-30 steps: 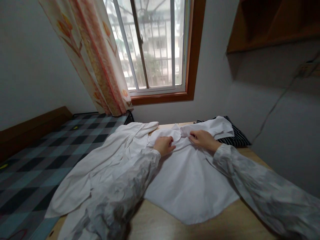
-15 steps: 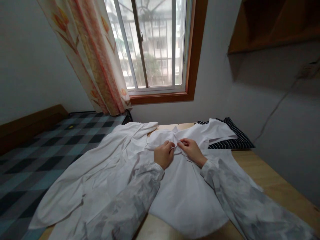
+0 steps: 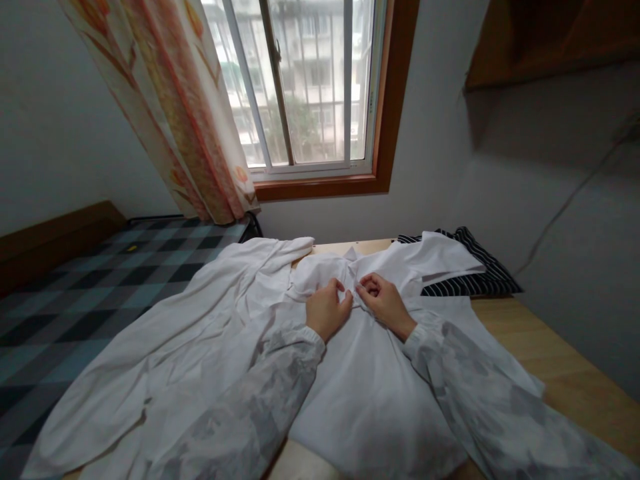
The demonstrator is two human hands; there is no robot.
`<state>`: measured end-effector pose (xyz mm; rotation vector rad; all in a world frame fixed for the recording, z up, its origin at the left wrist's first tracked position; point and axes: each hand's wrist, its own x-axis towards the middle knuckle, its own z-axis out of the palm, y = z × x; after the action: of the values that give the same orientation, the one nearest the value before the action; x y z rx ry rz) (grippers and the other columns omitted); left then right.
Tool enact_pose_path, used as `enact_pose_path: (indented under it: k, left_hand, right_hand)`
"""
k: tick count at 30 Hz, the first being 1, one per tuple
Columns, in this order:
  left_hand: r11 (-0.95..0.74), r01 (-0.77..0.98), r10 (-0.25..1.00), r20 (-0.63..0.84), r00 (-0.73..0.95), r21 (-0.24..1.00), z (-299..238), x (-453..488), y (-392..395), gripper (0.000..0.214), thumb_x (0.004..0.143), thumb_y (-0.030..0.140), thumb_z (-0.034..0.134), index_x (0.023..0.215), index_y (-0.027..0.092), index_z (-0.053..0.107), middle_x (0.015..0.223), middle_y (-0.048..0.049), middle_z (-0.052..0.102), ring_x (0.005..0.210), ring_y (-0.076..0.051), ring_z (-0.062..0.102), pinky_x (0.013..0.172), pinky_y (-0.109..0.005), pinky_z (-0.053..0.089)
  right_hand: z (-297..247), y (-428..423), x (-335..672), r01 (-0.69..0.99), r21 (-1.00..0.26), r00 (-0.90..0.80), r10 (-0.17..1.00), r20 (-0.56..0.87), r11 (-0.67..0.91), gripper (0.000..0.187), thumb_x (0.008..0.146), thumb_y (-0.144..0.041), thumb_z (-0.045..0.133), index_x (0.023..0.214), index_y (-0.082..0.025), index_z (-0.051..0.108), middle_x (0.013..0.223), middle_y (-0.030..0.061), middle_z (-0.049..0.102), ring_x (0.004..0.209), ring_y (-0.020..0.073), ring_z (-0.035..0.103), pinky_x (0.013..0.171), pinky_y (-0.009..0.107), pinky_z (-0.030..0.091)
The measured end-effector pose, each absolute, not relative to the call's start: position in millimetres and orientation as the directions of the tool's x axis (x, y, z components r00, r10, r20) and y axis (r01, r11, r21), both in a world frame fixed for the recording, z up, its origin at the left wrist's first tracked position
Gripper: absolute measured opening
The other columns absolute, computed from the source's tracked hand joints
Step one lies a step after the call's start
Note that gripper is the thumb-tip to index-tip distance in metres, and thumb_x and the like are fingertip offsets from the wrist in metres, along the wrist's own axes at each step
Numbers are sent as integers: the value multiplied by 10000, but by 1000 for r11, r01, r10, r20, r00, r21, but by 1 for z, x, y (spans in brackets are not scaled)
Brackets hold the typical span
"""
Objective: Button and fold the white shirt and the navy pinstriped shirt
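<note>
A white short-sleeved shirt is laid out with its collar toward the window, its front facing up. My left hand rests over the upper front, with a gap between thumb and forefinger and nothing visible in it. Close by on the right, my right hand pinches the shirt's front edge just below the collar, its fingers curled. Any button there is too small to make out. Left of the shirt, a second white garment spreads in loose folds.
The wooden table shows on the right. Under the shirt's right sleeve lies a black striped cushion. A checked bed adjoins on the left, below a flowered curtain and a window. A wooden shelf hangs upper right.
The thumb and forefinger of my left hand have parted from a pinch on the cloth. My right hand stays at the same spot on the shirt. The camera view has tilted slightly downward.
</note>
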<state>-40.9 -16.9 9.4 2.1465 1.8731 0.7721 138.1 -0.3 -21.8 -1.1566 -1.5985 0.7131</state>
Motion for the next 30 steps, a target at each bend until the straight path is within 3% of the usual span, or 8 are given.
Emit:
enact_pose_path:
  k: [8, 16, 24, 30]
  left_hand:
    - [-214, 847, 965, 238, 107, 487, 4, -43, -15, 179, 967, 403, 664, 1011, 250, 746, 810, -49, 746, 765, -241, 692, 668, -320, 367]
    - [-350, 632, 931, 328, 157, 691, 0, -49, -10, 177, 969, 365, 657, 1025, 207, 715, 665, 55, 549, 626, -149, 536, 609, -275, 308]
    - [-462, 539, 882, 426, 200, 704, -2, -48, -8, 91, 919, 267, 674, 973, 194, 678, 764, 34, 596, 692, -143, 530, 672, -275, 365]
    - [-439, 400, 898, 395, 193, 805, -3, -50, -4, 198, 927, 353, 702, 974, 161, 704, 771, 21, 606, 657, -132, 465, 641, -274, 362]
  right_hand:
    - [-15, -5, 137, 419, -807, -94, 903, 418, 417, 121, 901, -355, 697, 922, -235, 704, 806, 8, 718, 615, 166, 558, 605, 294, 432]
    - [-18, -3, 137, 375, -791, -92, 868, 487, 483, 134, 917, -329, 697, 938, -206, 744, 814, 13, 726, 637, 156, 556, 619, 283, 437]
    - [-19, -4, 137, 226, -821, -161, 852, 499, 524, 248, 1022, -358, 601, 990, -217, 803, 975, 54, 810, 872, 211, 731, 801, 318, 558]
    - [-16, -5, 136, 326, -809, -102, 869, 484, 488, 183, 936, -379, 748, 1011, -213, 762, 885, 26, 790, 665, 163, 648, 634, 280, 500]
